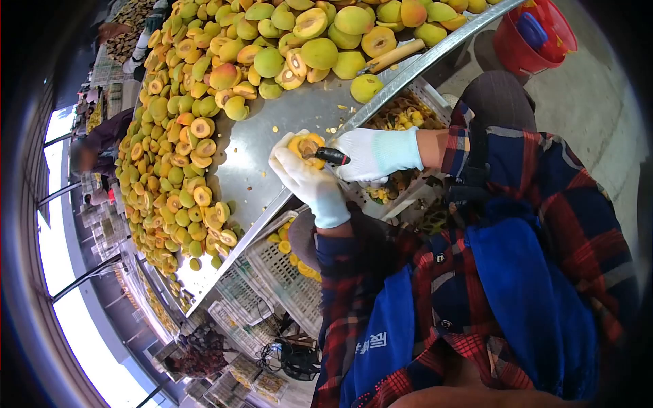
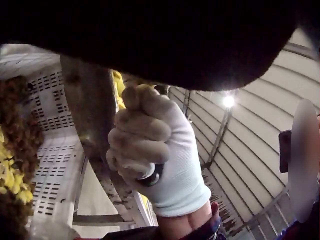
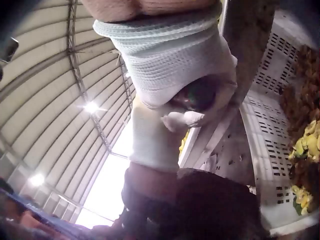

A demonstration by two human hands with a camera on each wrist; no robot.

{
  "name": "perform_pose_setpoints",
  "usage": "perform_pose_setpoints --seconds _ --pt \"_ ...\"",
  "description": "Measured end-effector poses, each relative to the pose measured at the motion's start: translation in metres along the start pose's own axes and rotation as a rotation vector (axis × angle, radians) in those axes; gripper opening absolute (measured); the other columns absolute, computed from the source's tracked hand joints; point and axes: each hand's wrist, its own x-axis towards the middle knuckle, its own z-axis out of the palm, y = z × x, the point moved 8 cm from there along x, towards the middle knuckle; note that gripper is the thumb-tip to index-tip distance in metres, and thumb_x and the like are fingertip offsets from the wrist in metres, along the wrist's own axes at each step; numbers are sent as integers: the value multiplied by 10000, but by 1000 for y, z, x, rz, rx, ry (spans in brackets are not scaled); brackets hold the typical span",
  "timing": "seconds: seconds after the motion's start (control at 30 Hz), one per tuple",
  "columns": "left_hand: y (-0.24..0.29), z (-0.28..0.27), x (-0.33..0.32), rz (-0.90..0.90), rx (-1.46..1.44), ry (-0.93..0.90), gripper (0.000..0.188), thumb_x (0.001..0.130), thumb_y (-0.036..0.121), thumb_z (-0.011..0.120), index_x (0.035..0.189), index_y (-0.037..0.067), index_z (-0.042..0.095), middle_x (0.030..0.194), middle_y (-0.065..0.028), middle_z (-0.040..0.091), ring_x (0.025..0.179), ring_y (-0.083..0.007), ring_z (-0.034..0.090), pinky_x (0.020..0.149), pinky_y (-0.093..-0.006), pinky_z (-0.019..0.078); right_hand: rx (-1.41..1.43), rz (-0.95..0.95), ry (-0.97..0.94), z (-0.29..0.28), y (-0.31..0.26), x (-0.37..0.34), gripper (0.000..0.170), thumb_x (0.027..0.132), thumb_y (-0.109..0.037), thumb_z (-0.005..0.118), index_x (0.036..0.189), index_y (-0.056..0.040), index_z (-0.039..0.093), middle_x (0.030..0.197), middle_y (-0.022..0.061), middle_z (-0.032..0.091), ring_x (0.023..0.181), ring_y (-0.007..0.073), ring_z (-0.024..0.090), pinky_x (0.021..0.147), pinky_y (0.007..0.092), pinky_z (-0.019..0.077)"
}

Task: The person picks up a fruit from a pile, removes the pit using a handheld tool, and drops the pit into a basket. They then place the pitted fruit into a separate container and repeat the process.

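At a metal table [image 1: 299, 102], a worker [image 1: 554, 170] in a blue apron [image 1: 520, 292] has right hand [image 1: 371, 153] and left hand [image 1: 306, 185] curled, the left round a cut fruit half [image 1: 300, 143], likely light, slick-fleshed and easily bruised, best cupped from behind; the right grips a black-handled tool [image 1: 332, 156]. White lettering [image 1: 373, 342] is illegible.

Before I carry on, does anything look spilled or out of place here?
Yes, slightly: small yellow scraps litter a bare stretch of the metal table near the left hand, apart from the fruit pile. A tan-handled tool also lies unheld beside the pile.
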Motion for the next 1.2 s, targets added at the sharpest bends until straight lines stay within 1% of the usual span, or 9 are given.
perform_pose_setpoints --seconds 0.1,0.2,0.33,0.43,0.6,0.73,0.97,1.03,1.2 --pt "21 -1 5 254 431 -110 234 971 156 396 981 -20 550 951 -141 585 804 -201 596 696 -300 522 -139 -8 6 -2 -4 -2 232 858 -191 555 727 -1 533 586 75 581 475 151 583 432 280 478" --pt "-10 -6 17 -284 -20 -209 290 990 217 399 982 -26 556 903 -165 642 784 -203 619 669 -286 521 187 9 -277 8 -2 -9 252 868 -213 558 751 10 539 615 88 595 491 149 592 450 277 494" --pt "-22 -3 12 -316 -29 -98 335 1013 244 359 975 -19 563 881 -167 650 763 -198 615 668 -284 513 22 100 -122 7 2 -7 256 883 -232 576 872 23 591 692 83 624 564 136 617 468 266 486" --pt "-4 -6 7 13 56 59 385 1035 305 358 958 -10 566 852 -146 638 703 -179 594 674 -282 483 152 76 -185 17 8 -9 262 880 -236 578 848 24 600 696 86 632 568 142 627 476 259 487" --pt "-11 9 9 -370 -404 -212 439 1041 379 332 957 -8 520 843 -180 628 644 -222 601 631 -343 520 537 13 -497 26 -5 -20 246 925 -234 553 913 -10 654 568 -41 469 447 72 446 407 223 373" --pt "-17 14 7 -452 -626 -239 491 1029 450 335 963 -7 501 836 -201 624 625 -257 607 591 -363 532 561 -7 -551 31 -8 -21 256 911 -244 571 922 1 648 571 -25 491 455 82 482 412 222 399" --pt "-50 2 7 -492 -683 -178 561 996 554 352 1060 26 529 905 -202 634 649 -275 614 597 -360 523 51 -37 -251 34 13 2 220 874 -246 601 885 -26 606 622 98 600 504 205 600 470 313 479" --pt "-58 0 9 -581 -804 -239 560 991 564 355 1089 44 539 943 -190 640 679 -280 620 603 -361 514 -343 -543 29 34 -2 -3 264 871 -314 604 916 -54 593 703 157 638 633 341 638 577 404 508" --pt "-35 -70 14 -430 -516 52 536 978 557 409 1146 67 546 1035 -144 639 847 -296 639 691 -371 500 -946 2 17 21 46 -8 256 811 -285 632 942 -68 665 904 177 691 863 376 669 746 452 529"
